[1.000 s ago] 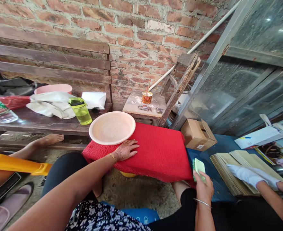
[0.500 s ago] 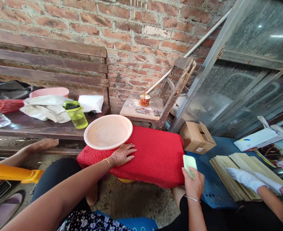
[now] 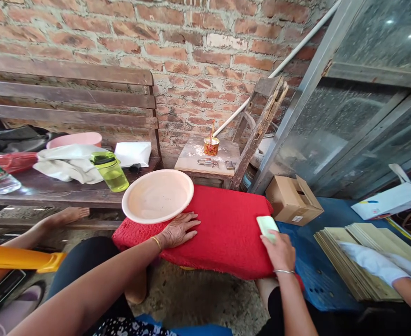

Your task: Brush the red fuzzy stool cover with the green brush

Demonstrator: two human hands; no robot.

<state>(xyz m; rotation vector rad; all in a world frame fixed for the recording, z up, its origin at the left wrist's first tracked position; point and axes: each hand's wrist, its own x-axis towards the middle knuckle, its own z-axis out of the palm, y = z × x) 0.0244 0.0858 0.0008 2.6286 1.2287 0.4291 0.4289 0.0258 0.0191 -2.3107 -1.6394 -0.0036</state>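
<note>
My left hand (image 3: pixel 180 230) lies flat on a red fuzzy cloth (image 3: pixel 226 219), fingers spread, beside a pale pink basin (image 3: pixel 158 196) that looks to hold a little water. A gold bracelet circles that wrist. My right hand (image 3: pixel 280 254), with a silver bangle at the wrist, grips a pale green, flat block with rounded corners (image 3: pixel 266 225) at the cloth's right end. The block's kind and underside do not show. Beneath the cloth, its support is hidden.
A bench (image 3: pixel 68 198) at left bears a green bottle (image 3: pixel 111 172), white cloths and bags. Incense stands in a tin (image 3: pixel 211 146) on a chair. Right are a cardboard box (image 3: pixel 292 198), stacked boards (image 3: pixel 352 256) and another person's gloved hands (image 3: pixel 369 261).
My right hand has shifted the pale green block leftward, from the cloth's right edge onto its top. My left hand stays flat in place. The view has turned slightly.
</note>
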